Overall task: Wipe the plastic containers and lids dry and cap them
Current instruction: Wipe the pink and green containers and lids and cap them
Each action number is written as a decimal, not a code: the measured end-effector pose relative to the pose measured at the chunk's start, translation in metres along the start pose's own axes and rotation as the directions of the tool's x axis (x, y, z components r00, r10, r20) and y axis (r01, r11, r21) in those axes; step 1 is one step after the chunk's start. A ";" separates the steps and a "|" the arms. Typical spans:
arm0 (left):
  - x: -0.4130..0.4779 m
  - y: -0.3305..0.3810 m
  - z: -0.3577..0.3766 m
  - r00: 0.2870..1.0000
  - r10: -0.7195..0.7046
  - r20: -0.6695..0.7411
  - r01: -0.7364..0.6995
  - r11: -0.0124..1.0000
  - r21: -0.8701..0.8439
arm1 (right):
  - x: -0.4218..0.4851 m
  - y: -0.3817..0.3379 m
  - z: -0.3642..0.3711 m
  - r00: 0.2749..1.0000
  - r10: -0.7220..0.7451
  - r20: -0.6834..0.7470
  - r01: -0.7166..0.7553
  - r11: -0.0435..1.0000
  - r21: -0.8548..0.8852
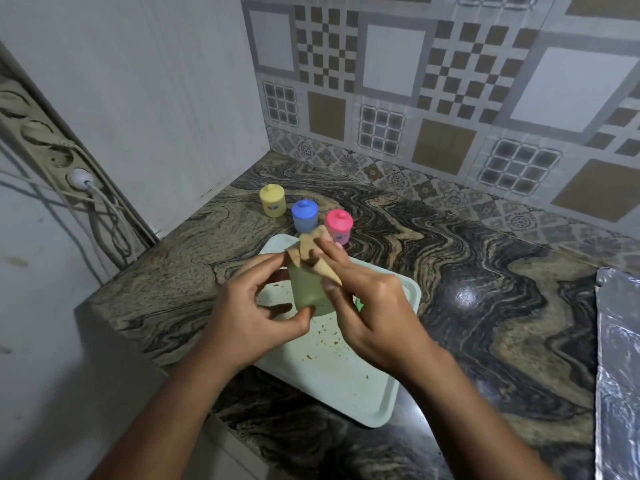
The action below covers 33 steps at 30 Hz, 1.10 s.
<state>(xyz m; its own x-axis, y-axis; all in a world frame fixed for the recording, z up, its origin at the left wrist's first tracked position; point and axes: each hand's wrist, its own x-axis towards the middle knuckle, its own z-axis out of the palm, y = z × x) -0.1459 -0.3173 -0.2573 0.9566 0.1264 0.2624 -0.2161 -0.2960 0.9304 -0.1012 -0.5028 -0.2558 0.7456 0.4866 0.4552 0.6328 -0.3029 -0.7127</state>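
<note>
A pale green, translucent plastic container [306,289], cylindrical and uncapped, is held up above the far half of a pale green rectangular plastic tray [346,375], which lies on the swirled brown-and-black stone surface [485,271] close to its left edge. The left hand [249,306] grips the container's side between thumb and curled fingers. The right hand [374,306] pinches a crumpled tan cloth [311,252] against the container's top; whether the cloth reaches inside cannot be told. A small bright green piece [360,304], mostly hidden behind the right hand, lies on the tray. Toward the back left corner of the surface three small capped containers stand in a row: yellow [272,200], blue [304,216] and pink [339,225], each with a knobbed lid of its own colour.
</note>
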 end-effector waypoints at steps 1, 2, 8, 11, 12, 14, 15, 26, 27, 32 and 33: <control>0.002 -0.002 -0.001 1.000 0.021 -0.001 -0.021 0.999 0.041 | -0.002 0.002 0.002 1.000 -0.024 0.015 0.024 1.000 0.001; 0.004 -0.004 -0.003 0.999 0.048 0.006 -0.048 0.995 0.087 | -0.005 0.003 0.003 0.999 -0.040 0.019 0.040 0.999 0.009; 0.014 -0.019 -0.015 0.999 0.045 0.028 -0.049 0.983 0.180 | -0.026 0.011 0.008 0.992 -0.088 0.088 0.088 0.996 0.013; 0.014 -0.025 -0.022 0.998 -0.049 0.032 0.042 0.982 0.183 | -0.039 0.018 0.003 0.985 -0.032 0.171 0.029 0.999 0.019; 0.014 -0.027 -0.024 0.997 -0.070 0.031 0.063 0.981 0.183 | -0.043 0.019 0.000 0.981 0.031 0.190 -0.041 0.998 0.046; 0.013 -0.031 -0.028 0.994 -0.111 0.019 0.106 0.981 0.162 | -0.041 0.016 -0.003 0.960 0.197 0.198 -0.240 0.943 0.230; 0.012 -0.033 -0.028 0.991 -0.130 0.021 0.126 0.982 0.137 | -0.036 0.016 -0.003 0.952 0.269 0.148 -0.304 0.892 0.334; 0.004 -0.040 0.005 0.967 -0.249 -0.056 0.248 0.968 -0.027 | 0.015 0.019 0.019 0.979 0.201 0.030 -0.203 0.976 0.076; 0.005 -0.039 0.005 0.964 -0.255 -0.081 0.255 0.967 -0.005 | 0.012 0.021 0.020 0.986 0.161 0.044 -0.163 0.986 0.038; 0.006 -0.037 -0.002 0.961 -0.244 -0.129 0.252 0.966 0.058 | -0.010 0.032 0.011 0.992 -0.020 0.121 0.021 1.000 -0.009; 0.006 -0.037 -0.003 0.965 -0.231 -0.121 0.241 0.967 0.076 | -0.014 0.034 0.007 0.987 -0.056 0.149 0.058 0.998 -0.013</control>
<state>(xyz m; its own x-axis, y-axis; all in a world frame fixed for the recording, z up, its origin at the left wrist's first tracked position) -0.1330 -0.3025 -0.2895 0.9497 0.3055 0.0692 0.0366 -0.3276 0.9441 -0.0920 -0.5142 -0.2903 0.6698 0.6194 0.4096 0.6777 -0.2845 -0.6780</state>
